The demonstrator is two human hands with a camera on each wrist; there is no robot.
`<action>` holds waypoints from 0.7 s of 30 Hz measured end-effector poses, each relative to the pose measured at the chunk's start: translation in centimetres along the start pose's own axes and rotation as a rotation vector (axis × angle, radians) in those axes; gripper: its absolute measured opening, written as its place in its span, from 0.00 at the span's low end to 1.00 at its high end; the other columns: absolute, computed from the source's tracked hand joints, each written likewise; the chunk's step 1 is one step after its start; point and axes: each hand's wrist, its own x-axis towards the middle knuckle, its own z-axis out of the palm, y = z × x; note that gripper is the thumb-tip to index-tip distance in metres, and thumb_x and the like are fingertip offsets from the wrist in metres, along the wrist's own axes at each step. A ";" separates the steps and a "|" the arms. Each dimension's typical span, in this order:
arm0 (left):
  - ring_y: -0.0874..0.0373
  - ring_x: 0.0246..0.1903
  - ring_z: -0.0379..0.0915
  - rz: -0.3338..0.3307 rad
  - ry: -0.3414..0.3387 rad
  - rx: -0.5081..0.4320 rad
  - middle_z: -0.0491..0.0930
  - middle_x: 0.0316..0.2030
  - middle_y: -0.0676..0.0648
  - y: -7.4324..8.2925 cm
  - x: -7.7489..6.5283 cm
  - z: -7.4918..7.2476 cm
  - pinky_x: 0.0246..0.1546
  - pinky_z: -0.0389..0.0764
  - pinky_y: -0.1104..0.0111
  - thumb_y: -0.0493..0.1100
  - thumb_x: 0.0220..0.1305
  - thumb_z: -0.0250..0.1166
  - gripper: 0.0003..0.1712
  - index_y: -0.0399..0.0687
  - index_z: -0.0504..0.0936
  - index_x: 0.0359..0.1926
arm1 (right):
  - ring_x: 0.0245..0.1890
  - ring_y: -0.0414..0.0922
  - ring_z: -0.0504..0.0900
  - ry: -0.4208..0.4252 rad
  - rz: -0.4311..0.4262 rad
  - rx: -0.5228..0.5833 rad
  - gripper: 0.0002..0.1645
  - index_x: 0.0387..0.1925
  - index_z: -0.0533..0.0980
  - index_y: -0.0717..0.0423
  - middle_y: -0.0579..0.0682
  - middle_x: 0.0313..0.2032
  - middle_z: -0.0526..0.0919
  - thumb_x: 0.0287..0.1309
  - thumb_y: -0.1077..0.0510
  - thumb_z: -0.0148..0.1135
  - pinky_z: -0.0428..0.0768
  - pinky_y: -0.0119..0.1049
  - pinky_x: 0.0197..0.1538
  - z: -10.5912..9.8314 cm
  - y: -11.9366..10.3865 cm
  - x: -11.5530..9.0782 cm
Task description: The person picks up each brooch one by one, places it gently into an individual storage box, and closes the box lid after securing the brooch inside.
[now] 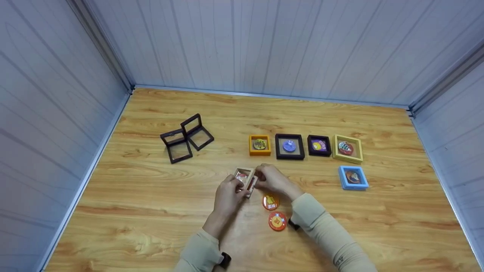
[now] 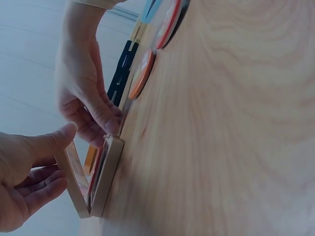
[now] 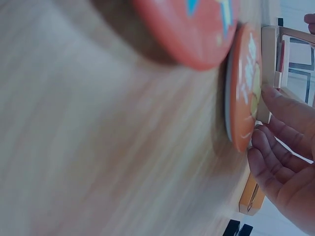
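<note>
A beige hinged display frame (image 2: 109, 169) stands partly open in a narrow V between my hands, low over the table. My left hand (image 1: 227, 196) pinches its raised half between thumb and fingers. The thumb and fingertips of my right hand (image 1: 274, 179) pinch the free end of the lower half. Between the two halves lies a red round badge (image 1: 242, 176), seen through the clear film and partly covered by the left fingers. Close to the right wrist, an orange badge (image 1: 270, 202) and a red badge (image 1: 278, 221) rest on the table.
Beyond the hands is a row of closed frames with badges inside: orange (image 1: 259, 153), large black (image 1: 290, 156), small black (image 1: 320, 153) and yellow (image 1: 348, 160). A blue frame (image 1: 354, 187) lies nearer. Two black frames (image 1: 180, 161) stand unfolded at left. Pale walls (image 1: 249, 45) enclose the table.
</note>
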 end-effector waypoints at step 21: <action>0.54 0.25 0.70 0.142 -0.074 0.233 0.69 0.27 0.48 0.1 -0.3 1.7 0.25 0.74 0.64 0.39 0.35 0.73 0.13 0.39 0.76 0.21 | 0.26 0.41 0.72 0.010 -0.009 -0.023 0.12 0.34 0.77 0.61 0.47 0.26 0.73 0.44 0.63 0.65 0.73 0.30 0.30 0.0 0.1 0.1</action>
